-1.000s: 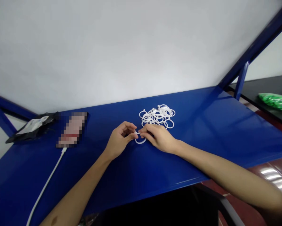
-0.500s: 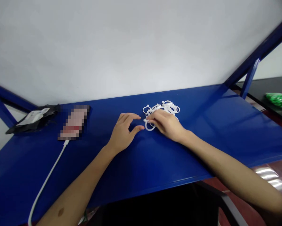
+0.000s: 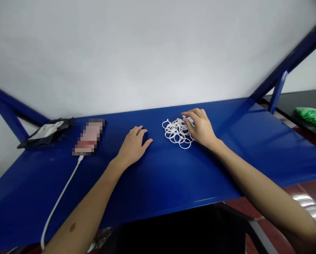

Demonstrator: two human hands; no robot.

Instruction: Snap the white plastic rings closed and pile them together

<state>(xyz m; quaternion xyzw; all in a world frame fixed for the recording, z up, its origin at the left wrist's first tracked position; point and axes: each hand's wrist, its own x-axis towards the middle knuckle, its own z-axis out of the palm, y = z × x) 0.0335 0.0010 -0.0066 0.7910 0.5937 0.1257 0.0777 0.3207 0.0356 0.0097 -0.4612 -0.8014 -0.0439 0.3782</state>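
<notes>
A pile of several white plastic rings (image 3: pixel 177 132) lies on the blue shelf (image 3: pixel 160 176) near its middle. My right hand (image 3: pixel 200 128) rests on the right side of the pile, fingers curved down onto the rings, nothing clearly gripped. My left hand (image 3: pixel 133 145) lies flat on the shelf to the left of the pile, fingers stretched out and holding nothing, a short gap from the rings.
A phone (image 3: pixel 88 141) with a white cable (image 3: pixel 60 197) lies at the left, beside a black packet (image 3: pixel 45 133). Blue frame struts rise at both ends. A green bag (image 3: pixel 312 116) sits on a dark table at the far right.
Both hands were pinching one ring together. The right hand carried it to the pile and now rests there; the left hand let go and flattened on the shelf.
</notes>
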